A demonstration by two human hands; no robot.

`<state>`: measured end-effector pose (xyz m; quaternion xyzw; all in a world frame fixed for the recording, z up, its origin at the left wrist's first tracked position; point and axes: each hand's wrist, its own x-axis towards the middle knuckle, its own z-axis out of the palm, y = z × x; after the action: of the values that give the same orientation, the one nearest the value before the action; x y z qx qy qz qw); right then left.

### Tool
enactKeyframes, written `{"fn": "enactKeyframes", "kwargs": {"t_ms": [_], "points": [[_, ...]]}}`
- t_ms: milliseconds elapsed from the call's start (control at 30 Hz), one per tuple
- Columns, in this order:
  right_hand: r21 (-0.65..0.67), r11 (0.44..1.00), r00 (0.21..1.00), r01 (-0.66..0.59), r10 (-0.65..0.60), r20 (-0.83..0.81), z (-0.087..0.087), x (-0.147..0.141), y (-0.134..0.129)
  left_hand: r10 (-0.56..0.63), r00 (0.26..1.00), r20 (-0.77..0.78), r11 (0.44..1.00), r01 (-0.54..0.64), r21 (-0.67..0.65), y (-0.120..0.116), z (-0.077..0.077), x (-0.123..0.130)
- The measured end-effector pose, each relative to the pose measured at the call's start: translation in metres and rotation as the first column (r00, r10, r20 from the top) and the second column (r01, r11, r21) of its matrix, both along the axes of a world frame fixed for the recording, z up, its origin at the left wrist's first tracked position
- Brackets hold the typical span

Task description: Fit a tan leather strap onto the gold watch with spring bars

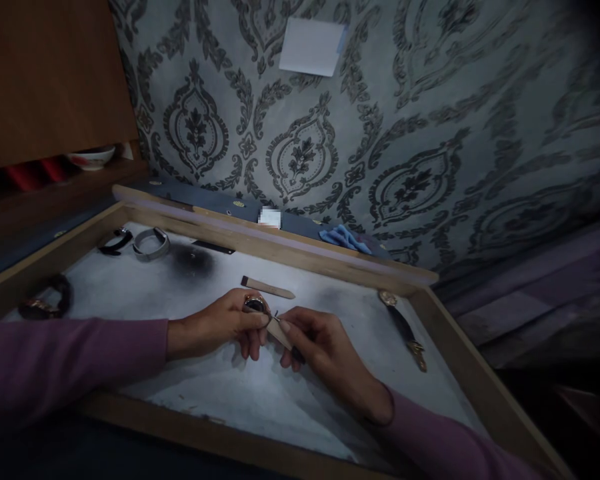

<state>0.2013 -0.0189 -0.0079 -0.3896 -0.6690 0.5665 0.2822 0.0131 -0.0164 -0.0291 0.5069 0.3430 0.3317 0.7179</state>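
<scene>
My left hand is closed around a round watch case with a gold-coloured rim, held above the middle of the tray. My right hand pinches a beige watch strap against the case's near side, its fingers almost meeting those of my left hand. A small dark pin-like bit sticks up between the fingertips; its exact kind is too small to tell. Just beyond the hands, a loose strap piece with a dark end and a pointed tip lies flat.
A wooden-rimmed tray surrounds the work. Inside lie a dark watch, a black watch, a grey band, a flat black strip and, at right, a gold watch with dark strap. A blue cloth rests behind the rim.
</scene>
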Motion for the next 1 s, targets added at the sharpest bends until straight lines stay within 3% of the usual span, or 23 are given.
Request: {"fn": "enactKeyframes", "kwargs": {"t_ms": [1000], "points": [[-0.011,1.0,1.0,0.015,-0.015,0.015,-0.0029,0.0002,0.002,-0.014,1.0,0.018,1.0,0.014,0.001,0.0006,-0.0009,-0.001]]}}
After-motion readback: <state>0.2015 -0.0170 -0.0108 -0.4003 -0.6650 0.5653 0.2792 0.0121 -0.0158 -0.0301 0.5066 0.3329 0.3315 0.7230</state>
